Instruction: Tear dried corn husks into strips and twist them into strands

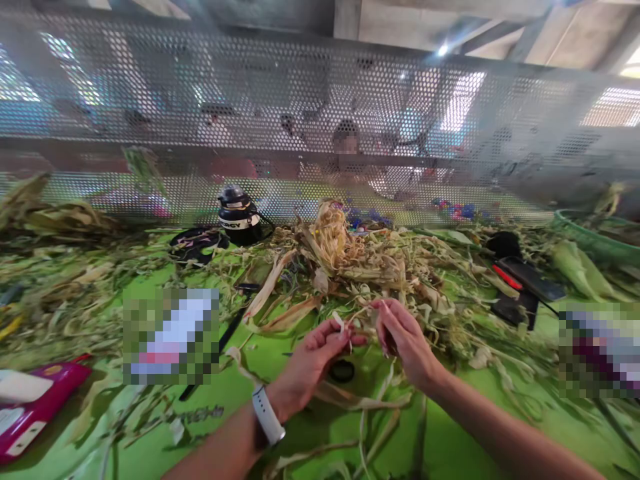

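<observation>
Over the green table, my left hand pinches a pale strip of dried corn husk between thumb and fingertips. My right hand is closed in a pinch close beside it, its fingertips at the thin end of a husk strip. A white watch band circles my left wrist. Below my hands lies a small black ring, perhaps a tape roll. Loose husk strips lie under and in front of my wrists. Just beyond my fingers rises a heap of dry husks.
A perforated metal screen closes off the back, with people behind it. A black jug stands near it. A pink power strip lies at left, dark phone-like items at right, and a green basket at far right.
</observation>
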{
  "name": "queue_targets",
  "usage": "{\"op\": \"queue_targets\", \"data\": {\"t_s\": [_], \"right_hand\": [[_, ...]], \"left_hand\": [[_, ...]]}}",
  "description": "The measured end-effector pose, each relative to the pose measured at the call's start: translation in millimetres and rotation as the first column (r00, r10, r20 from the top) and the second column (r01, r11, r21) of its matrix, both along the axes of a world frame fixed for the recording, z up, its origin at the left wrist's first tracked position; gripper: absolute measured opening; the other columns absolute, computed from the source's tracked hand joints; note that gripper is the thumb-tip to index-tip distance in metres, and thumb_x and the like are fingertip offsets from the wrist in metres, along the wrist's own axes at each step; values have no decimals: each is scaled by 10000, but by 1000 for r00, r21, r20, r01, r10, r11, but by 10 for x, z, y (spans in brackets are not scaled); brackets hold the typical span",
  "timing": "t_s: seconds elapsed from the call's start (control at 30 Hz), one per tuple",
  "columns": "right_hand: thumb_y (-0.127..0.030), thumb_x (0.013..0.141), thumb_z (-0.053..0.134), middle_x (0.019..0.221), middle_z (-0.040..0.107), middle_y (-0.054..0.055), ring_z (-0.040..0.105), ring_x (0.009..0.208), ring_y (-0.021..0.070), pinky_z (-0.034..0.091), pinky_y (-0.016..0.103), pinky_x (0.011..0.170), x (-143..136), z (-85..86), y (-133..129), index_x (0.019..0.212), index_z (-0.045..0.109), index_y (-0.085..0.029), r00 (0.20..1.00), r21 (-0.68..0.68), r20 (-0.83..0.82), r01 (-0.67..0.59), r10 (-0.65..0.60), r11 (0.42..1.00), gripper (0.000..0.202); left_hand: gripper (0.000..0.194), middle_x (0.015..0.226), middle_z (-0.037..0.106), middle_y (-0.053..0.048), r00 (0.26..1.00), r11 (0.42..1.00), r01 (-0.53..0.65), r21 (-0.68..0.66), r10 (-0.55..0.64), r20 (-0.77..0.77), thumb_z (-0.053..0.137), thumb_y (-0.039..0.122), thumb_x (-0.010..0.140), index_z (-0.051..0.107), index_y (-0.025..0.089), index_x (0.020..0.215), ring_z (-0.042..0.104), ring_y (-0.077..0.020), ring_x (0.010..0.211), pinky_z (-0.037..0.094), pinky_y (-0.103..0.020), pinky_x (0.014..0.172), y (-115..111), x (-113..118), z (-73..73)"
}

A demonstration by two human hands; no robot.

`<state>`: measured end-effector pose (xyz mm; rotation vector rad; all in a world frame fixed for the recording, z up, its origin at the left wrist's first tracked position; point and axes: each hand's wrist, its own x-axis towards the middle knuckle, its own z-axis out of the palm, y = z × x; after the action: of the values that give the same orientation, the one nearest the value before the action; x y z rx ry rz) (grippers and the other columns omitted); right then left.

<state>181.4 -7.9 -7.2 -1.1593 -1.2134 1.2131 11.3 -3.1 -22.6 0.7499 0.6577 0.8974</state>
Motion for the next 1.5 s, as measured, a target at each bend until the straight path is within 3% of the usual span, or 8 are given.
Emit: {"op": "queue_targets", "data": {"t_s": [0.1, 0.3, 0.53, 0.93, 1.13, 1.23, 1.4, 1.5], "right_hand": [[-497, 842, 517, 509, 411, -79, 368, 398, 49, 332, 149, 370, -26, 0, -76, 782, 475, -185, 1000, 18, 13, 0, 0, 1000, 320], [-500, 783, 596, 571, 501, -50, 426, 386, 53, 411, 173, 373, -167, -116, -184, 968, 543, -144, 933, -133, 70, -341, 352, 930, 404], [-578, 758, 574, 458, 526, -35, 416, 325, 52, 366, 162, 341, -182, -213, -180, 767, 575, -131, 939, -190, 39, -329, 341, 925, 447], [-560, 739, 604, 434, 503, -43, 411, 322, 52, 324, 160, 340, -156, -190, -184, 716, 583, -130, 884, -276, -24, -455, 467, 847, 431], [-584, 799, 504, 458, 499, -32, 450, 390, 76, 367, 181, 393, -77, -102, -145, 700, 561, -138, 939, -157, 105, -308, 326, 938, 461], [-604, 820, 449, 444, 459, -47, 425, 372, 73, 348, 179, 371, -79, -99, -131, 671, 494, -165, 937, -155, 193, -265, 292, 952, 465], [-560, 827, 475, 482, 436, -55, 414, 394, 76, 323, 185, 372, -100, -107, -137, 700, 431, -191, 910, -125, 312, -245, 272, 962, 393], [-496, 851, 472, 524, 411, -46, 386, 453, 80, 299, 199, 411, -85, -89, -136, 687, 438, -189, 869, 7, 448, -240, 212, 971, 350]], "left_hand": [[171, 966, 694, -28, 988, 985, -155, 70, 153, 38, 641, 306, 784, 605, 200, 914, 614, -137, 907, 425, -246, 860, -15, 34, 6], [223, 1059, 672, -57, 989, 976, -144, 162, 148, -17, 563, 356, 831, 605, 206, 991, 585, -191, 1019, 393, -317, 958, -146, 100, 107], [227, 1029, 674, -64, 989, 972, -119, 203, 134, -60, 565, 372, 825, 589, 191, 961, 593, -196, 993, 430, -295, 906, -166, 100, 114], [264, 1002, 681, -75, 982, 973, -141, 180, 160, -96, 576, 389, 813, 575, 184, 980, 593, -204, 1011, 423, -297, 897, -134, 78, 117], [242, 796, 666, -29, 966, 957, -142, 251, 189, -176, 632, 379, 764, 577, 172, 879, 593, -158, 766, 447, -245, 709, -62, 43, 144], [238, 758, 635, -2, 958, 950, -144, 279, 204, -200, 634, 374, 762, 591, 173, 882, 561, -134, 717, 428, -222, 655, -38, 30, 138], [229, 778, 646, -9, 954, 944, -147, 297, 214, -209, 653, 352, 750, 630, 163, 876, 558, -135, 735, 435, -227, 695, -23, 32, 122], [218, 802, 672, -23, 960, 943, -136, 303, 201, -196, 660, 338, 746, 664, 160, 872, 580, -155, 782, 446, -241, 739, -9, 33, 108]]}}
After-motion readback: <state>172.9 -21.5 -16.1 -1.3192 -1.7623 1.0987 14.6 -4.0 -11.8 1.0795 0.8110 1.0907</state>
